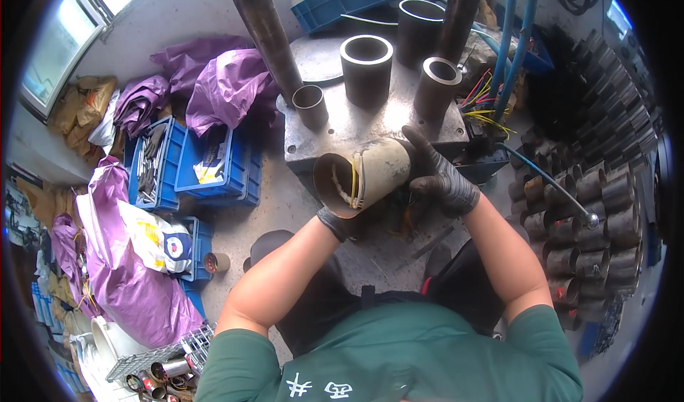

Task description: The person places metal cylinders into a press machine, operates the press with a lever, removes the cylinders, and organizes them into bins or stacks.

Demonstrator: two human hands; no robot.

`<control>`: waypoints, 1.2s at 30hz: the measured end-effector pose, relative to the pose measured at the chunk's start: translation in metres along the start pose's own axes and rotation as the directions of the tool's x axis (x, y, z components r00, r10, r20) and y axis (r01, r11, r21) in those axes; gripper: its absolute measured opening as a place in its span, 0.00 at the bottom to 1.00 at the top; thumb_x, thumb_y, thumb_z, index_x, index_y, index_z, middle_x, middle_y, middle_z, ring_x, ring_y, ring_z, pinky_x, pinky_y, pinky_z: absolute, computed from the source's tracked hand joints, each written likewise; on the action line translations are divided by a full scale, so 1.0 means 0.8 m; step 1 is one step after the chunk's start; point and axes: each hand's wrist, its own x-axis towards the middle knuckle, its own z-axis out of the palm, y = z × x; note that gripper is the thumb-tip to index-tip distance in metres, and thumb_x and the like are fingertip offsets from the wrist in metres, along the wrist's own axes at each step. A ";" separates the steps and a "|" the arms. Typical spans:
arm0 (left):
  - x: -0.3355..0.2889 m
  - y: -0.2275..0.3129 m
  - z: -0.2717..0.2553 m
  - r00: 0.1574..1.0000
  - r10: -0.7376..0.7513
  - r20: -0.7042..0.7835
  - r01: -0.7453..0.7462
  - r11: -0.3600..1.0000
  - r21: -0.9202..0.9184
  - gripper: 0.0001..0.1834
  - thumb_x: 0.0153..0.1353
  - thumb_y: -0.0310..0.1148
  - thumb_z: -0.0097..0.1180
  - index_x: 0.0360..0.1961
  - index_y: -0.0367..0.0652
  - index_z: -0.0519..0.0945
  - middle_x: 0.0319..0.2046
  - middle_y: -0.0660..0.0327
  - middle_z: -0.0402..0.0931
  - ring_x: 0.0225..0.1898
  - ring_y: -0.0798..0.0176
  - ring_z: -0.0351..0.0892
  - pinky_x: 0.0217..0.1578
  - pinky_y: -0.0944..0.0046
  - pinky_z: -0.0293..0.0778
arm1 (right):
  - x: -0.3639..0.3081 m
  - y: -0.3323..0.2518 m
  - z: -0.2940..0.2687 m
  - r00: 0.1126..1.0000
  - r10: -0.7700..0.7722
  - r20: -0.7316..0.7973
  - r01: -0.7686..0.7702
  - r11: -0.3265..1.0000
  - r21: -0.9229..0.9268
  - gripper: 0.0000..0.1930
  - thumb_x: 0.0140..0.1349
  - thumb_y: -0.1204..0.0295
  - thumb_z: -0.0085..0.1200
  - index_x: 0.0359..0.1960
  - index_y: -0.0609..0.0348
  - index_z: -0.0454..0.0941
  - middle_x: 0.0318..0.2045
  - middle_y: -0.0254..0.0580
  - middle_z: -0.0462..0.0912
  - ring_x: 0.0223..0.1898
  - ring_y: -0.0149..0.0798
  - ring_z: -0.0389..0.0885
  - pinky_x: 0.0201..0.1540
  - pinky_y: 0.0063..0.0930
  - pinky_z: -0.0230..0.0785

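A worn grey metal cylinder (385, 168) lies tilted in front of me, at the near edge of a steel machine table (331, 142). Its open end faces left, and yellow and dark wires and a pale cord show in its mouth. My left hand (336, 224), in a dark glove, holds it from beneath that end; its fingers are hidden. At the cylinder's right end is my right hand (450, 183), in a dark glove too, with thumb and fingers spread. Whether it touches the cylinder I cannot tell.
On the table stand upright tubes: a thin one (310, 106), a thick one (367, 74) and another (436, 92). Steel posts (265, 35) rise behind. Stacked dark tubes (591, 238) fill the right, near a ball-ended lever (592, 220). Blue crates (206, 161) and purple sacks (128, 245) lie left.
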 end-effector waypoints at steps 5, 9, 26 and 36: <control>-0.012 0.010 0.015 0.990 -0.037 0.138 0.021 0.993 0.114 0.34 0.77 0.47 0.48 0.80 0.53 0.60 0.80 0.56 0.56 0.80 0.52 0.56 0.80 0.50 0.52 | 0.000 0.019 -0.017 0.991 0.127 0.046 -0.119 0.981 -0.151 0.73 0.42 0.67 0.86 0.85 0.44 0.41 0.75 0.43 0.68 0.76 0.41 0.62 0.79 0.40 0.54; -0.014 -0.001 0.016 0.976 0.113 0.184 -0.139 0.981 0.132 0.35 0.74 0.48 0.49 0.80 0.55 0.62 0.81 0.58 0.55 0.81 0.52 0.54 0.80 0.49 0.50 | -0.002 0.024 0.001 0.998 0.067 -0.019 -0.068 0.996 -0.059 0.70 0.36 0.67 0.88 0.82 0.48 0.51 0.69 0.42 0.74 0.71 0.42 0.70 0.74 0.41 0.63; 0.003 0.050 0.049 0.963 -0.269 0.015 0.105 0.425 0.899 0.18 0.56 0.28 0.66 0.49 0.44 0.81 0.42 0.45 0.86 0.48 0.37 0.86 0.47 0.45 0.81 | 0.047 -0.069 0.033 0.799 -0.415 -0.435 0.304 0.903 -0.304 0.50 0.43 0.74 0.80 0.71 0.49 0.66 0.59 0.42 0.78 0.60 0.46 0.79 0.64 0.43 0.77; 0.020 0.053 0.034 0.975 -0.198 -0.100 0.196 0.554 0.809 0.11 0.70 0.38 0.58 0.47 0.44 0.82 0.37 0.48 0.87 0.46 0.42 0.87 0.47 0.46 0.80 | 0.199 -0.222 0.055 0.846 -0.430 0.316 -0.077 -0.685 -0.725 0.45 0.37 0.72 0.78 0.63 0.51 0.72 0.52 0.47 0.78 0.53 0.54 0.78 0.57 0.50 0.76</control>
